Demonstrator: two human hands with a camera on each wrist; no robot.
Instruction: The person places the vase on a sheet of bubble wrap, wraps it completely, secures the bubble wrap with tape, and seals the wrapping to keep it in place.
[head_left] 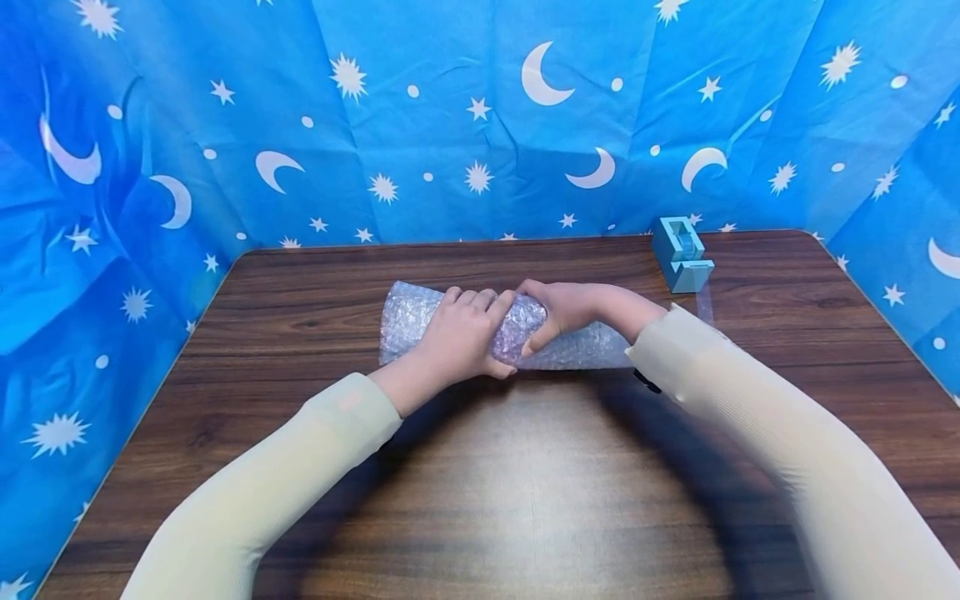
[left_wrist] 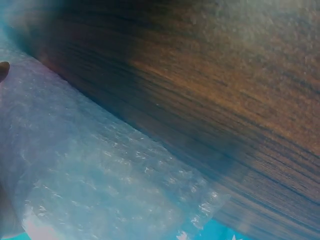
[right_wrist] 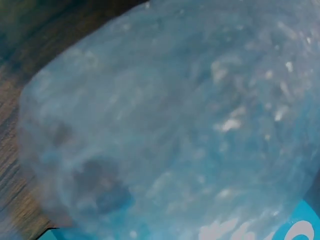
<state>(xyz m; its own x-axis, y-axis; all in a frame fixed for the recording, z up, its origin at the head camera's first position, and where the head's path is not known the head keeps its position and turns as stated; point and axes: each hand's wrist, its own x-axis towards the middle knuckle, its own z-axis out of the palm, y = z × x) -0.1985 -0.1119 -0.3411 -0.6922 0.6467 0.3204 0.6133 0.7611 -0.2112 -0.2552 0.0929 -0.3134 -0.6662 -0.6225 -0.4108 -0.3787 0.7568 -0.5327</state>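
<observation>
A length of bubble wrap (head_left: 408, 321) lies across the table, rolled into a thick bundle between the two hands. My left hand (head_left: 467, 333) grips the bundle from its left side, fingers over the top and thumb at the near side. On the other side my right hand (head_left: 562, 308) holds it, with the thumb in front and most of the fingers hidden behind. A faint pinkish tint shows in the middle; what is inside, if anything, I cannot tell. Bubble wrap (left_wrist: 100, 160) fills much of the left wrist view. In the right wrist view the bubble wrap (right_wrist: 165, 115) is close and blurred.
A light blue tape dispenser (head_left: 678, 254) stands at the back right of the brown wood-grain table (head_left: 525, 483). From it a see-through strip of tape (head_left: 704, 304) hangs toward the tabletop. A blue cloth (head_left: 450, 100) with moons and stars surrounds the back and sides.
</observation>
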